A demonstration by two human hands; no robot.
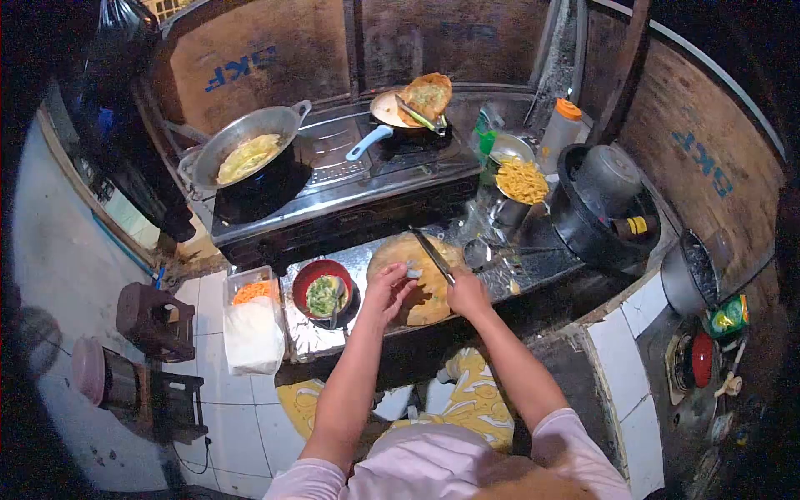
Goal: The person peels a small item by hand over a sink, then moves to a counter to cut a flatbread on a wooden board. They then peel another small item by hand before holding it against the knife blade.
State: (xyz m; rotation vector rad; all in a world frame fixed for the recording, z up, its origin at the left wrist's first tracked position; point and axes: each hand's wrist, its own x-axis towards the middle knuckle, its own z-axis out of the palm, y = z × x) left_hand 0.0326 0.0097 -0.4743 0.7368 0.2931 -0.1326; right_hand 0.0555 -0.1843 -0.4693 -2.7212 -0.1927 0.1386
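Observation:
My right hand (468, 294) is closed around the handle of a knife (432, 252), its blade angled up and left over a round wooden chopping board (400, 250). At the board's left side, my left hand (388, 292) pinches a small pale piece (413, 272) between its fingertips; its kind is too small to tell. Left of the board sits a red bowl (302, 281) with chopped greens (322, 296) and a spoon (336, 307) in it. Beside that bowl, a clear container (230, 287) holds orange shreds (254, 292), with a white plastic bag (252, 333) in front.
Behind the board stands a stove (342, 162) with a wok (283, 125) of frying food and a blue-handled pan (371, 142) bearing a browned fried piece (427, 98) and tongs (421, 117). Rightward are a pot of yellow strips (521, 180), an orange-capped bottle (561, 137) and a black tub (575, 229).

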